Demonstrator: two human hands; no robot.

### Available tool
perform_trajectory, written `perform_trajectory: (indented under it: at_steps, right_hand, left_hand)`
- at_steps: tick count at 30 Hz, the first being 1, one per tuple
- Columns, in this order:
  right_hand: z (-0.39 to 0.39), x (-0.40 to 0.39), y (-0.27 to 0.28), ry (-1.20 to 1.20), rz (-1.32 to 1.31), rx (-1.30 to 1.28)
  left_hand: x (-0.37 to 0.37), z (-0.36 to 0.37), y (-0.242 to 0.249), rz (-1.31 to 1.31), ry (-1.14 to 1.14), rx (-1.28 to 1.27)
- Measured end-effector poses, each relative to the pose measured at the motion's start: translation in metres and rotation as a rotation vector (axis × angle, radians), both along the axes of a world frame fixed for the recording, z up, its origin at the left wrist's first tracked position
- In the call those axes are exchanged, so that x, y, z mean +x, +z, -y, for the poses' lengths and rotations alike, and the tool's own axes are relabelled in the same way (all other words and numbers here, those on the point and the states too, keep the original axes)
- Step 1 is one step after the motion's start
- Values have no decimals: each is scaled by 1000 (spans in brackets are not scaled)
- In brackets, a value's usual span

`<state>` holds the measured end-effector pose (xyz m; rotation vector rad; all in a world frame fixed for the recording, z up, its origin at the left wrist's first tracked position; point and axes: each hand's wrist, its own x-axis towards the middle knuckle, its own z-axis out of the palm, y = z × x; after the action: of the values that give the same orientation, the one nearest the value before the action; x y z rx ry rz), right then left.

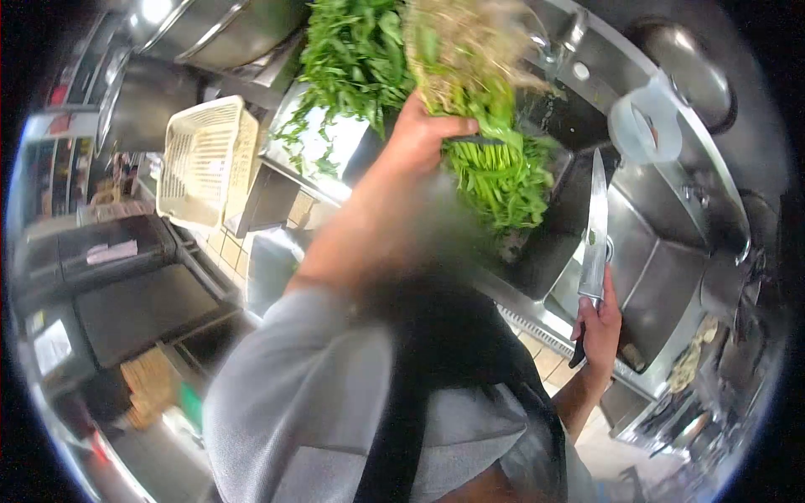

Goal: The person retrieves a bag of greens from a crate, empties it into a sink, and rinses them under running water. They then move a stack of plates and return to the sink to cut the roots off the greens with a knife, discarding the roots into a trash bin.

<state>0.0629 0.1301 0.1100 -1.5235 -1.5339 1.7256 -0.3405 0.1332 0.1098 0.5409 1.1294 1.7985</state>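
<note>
My left hand (423, 138) is wrapped round a bunch of leafy greens (499, 180) with pale, stringy roots at its top end. The bunch hangs over the dark sink basin (558, 201), its leaves lower right of the hand. My right hand (599, 327) is closed round the black handle of a large knife (595, 226), whose blade points up over the metal sink, with a small green bit on it. A heap of loose greens (352, 59) lies on the metal surface left of the bunch.
A cream plastic basket (197, 163) stands at the left. A translucent container (646, 126) sits at the sink's back right, near a round metal lid (688, 71). The faucet (574, 33) is at the top. Large metal pots stand at the upper left.
</note>
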Motion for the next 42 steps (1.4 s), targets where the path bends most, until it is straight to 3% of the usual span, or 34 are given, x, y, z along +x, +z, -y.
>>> perform_trajectory:
  at_steps: [1, 2, 5, 12, 20, 24, 25, 28, 32, 34, 38, 42]
  right_hand:
    - [-4, -4, 4, 18, -17, 2]
    - [-7, -9, 7, 35, -30, 1]
    - [-13, -25, 16, 85, -28, 43]
    - [-8, -67, 36, 192, -55, 91]
    - [10, -119, 55, 276, -52, 76]
    - [16, -141, 70, 271, -90, 106]
    - [16, -145, 75, 305, -123, 126]
    - [25, -164, 94, 239, -129, 135]
    - [31, -182, 100, 325, -193, 153]
    - [39, -207, 104, 343, -148, 152]
    - [45, -256, 87, 681, -103, 88]
    - [47, -309, 58, 1012, -42, 62]
  left_hand:
    - [0, 13, 28, 26, 129, -49]
    - [-11, 21, 37, 54, 115, 10]
    - [-47, 50, 44, 131, 279, 52]
    - [-115, 136, 61, -64, 273, 165]
    - [-174, 174, 105, -62, 372, 157]
    - [-210, 184, 129, -7, 189, 516]
    - [-338, 171, 57, -423, -355, 530]
    - [-297, 183, 66, -266, -239, 708]
    - [-211, 200, 84, 55, 10, 1037]
    - [-201, 215, 53, 78, 148, 934]
    - [-183, 254, -41, 21, 466, 448]
    - [-166, 300, -123, -374, 643, -222]
